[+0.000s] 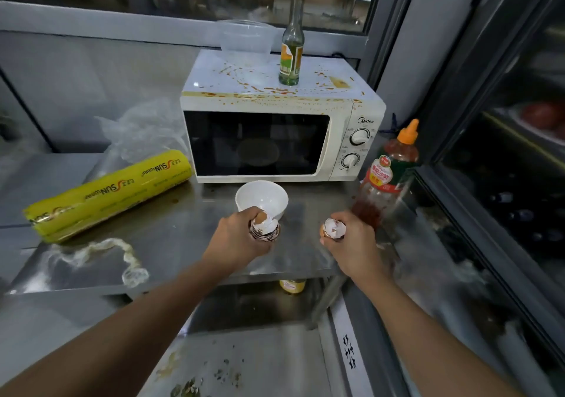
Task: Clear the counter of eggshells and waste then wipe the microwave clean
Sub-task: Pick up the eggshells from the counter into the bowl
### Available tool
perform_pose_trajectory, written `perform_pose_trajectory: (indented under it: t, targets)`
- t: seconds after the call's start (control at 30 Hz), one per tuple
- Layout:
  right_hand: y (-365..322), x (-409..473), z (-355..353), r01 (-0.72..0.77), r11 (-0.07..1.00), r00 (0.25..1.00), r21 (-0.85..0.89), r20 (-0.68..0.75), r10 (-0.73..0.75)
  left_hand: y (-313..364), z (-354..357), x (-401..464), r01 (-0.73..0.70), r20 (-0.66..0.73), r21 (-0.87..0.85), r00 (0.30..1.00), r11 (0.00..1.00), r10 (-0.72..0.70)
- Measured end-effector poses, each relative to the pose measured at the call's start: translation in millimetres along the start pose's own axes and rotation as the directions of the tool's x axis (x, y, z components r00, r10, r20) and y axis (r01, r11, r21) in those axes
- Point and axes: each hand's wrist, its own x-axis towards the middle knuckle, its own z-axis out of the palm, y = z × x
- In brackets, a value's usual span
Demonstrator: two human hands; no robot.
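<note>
My left hand (237, 239) grips a stack of brown eggshells (265, 228) just in front of a white bowl (261, 197) on the steel counter (171, 222). In my right hand (351, 240) sits another broken eggshell (334, 228), its white inside facing up. Behind the bowl stands a white microwave (351, 115), its top and upper front spattered with orange-brown sauce. A twisted strip of used cling film (122, 253) lies on the counter at the front left.
A yellow cling-film roll (107, 191) and crumpled clear plastic (143, 127) lie left of the microwave. A glass bottle (292, 48) and a clear tub (246, 40) stand on its top. A red sauce bottle (388, 176) leans at the right, beside a glass-door fridge (504, 182).
</note>
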Motion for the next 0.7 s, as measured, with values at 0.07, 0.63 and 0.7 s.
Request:
perform_pose_trajectory:
  t: [0.07,0.63,0.7]
  targets:
    - [-12.1,-19.1,-5.2,-0.013,1.000,0.999,-0.013,-0.029,0.013,-0.3,-7.3,-10.9,-0.035,0.016,-0.001,0.999,0.999,0.035]
    - [-94.8,-248.6,-64.4,-0.312,0.948,0.902,0.058,-0.294,0.315,16.7,-44.3,-153.6,-0.344,0.310,-0.145,0.874,0.928,0.373]
    - [-97.8,-275.9,-77.6,-0.344,0.937,0.879,0.053,-0.334,0.341,29.6,-37.8,-170.9,-0.378,0.344,-0.180,0.841,0.908,0.418]
